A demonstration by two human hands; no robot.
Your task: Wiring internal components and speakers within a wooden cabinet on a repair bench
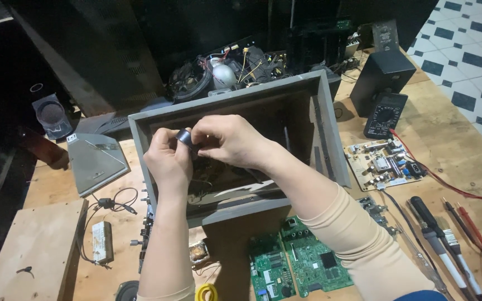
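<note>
1. Where the wooden bench (46, 245) lies closest, I see green circuit boards (297, 265).
2. Above them, my left hand (165, 159) and right hand (227, 139) pinch a small dark cylindrical part (184, 136) together, over the open grey casing (330, 128).
3. Farther right sits a black multimeter (385, 115).

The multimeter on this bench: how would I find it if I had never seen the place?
Start at the big grey open-fronted casing in the middle of the wooden bench. Just to its right, in front of a black box speaker, lies the multimeter. It is the only flat black slab with a round dial, and red leads run from it.
</note>
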